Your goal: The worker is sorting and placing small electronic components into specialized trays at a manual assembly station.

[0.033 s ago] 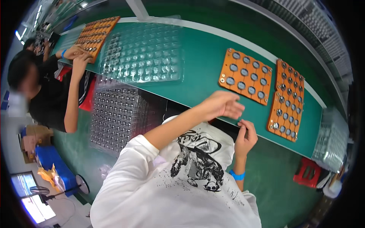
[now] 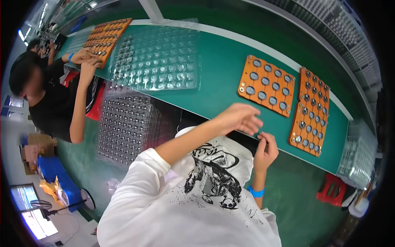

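My left hand is over the front edge of the green bench, palm turned inward and fingers loosely stretched, with nothing visible in it. Close beside it, my right hand has its thumb and forefinger brought together at the tips. Whatever they may pinch is too small to make out. Beyond both hands lies an orange board with rows of round grey discs in its holes. Farther right, two more orange boards, an upper one and a lower one, lie end to end, holding round metallic pieces and grey discs.
Clear plastic blister trays lie on the bench to the left, with a tray stack below. A co-worker handles another orange board. More trays and a red stool stand at right.
The view has shifted slightly, so the boards and both hands appear a little lower. No object has visibly been picked up or put down.
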A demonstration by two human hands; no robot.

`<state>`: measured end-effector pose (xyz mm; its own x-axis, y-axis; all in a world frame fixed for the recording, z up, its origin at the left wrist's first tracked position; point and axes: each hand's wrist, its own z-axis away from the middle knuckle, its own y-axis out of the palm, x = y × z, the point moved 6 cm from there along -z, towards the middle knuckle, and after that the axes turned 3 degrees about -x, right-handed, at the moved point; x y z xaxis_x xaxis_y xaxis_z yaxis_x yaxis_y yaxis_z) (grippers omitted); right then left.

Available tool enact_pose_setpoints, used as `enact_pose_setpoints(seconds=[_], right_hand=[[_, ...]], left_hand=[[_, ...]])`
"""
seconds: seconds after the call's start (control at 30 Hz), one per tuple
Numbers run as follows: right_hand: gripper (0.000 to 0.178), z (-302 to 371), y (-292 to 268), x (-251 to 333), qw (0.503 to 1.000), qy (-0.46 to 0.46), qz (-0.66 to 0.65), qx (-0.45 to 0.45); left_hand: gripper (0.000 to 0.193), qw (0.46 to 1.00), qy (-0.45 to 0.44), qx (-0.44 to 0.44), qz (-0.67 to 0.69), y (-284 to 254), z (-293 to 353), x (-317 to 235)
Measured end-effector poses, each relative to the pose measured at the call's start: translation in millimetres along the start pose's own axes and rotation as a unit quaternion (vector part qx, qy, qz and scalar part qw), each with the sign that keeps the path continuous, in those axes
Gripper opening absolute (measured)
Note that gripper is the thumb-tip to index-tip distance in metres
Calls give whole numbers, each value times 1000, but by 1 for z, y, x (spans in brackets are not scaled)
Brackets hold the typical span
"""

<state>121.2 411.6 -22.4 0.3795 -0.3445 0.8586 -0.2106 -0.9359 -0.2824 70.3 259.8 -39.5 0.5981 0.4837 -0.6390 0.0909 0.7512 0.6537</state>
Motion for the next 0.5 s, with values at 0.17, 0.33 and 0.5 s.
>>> enact_pose_setpoints(seconds=[0.17, 0.33, 0.5], right_hand=[[17, -3, 5, 7, 999, 21, 28, -7], [14, -4, 30, 15, 997, 22, 22, 69], [17, -11, 55, 13, 988, 79, -24, 129]], left_hand=[[24, 963, 140, -68, -219, -22, 51, -7], [19, 831, 345, -303, -313, -80, 124, -54], [16, 695, 408, -394, -441, -76, 152, -71]])
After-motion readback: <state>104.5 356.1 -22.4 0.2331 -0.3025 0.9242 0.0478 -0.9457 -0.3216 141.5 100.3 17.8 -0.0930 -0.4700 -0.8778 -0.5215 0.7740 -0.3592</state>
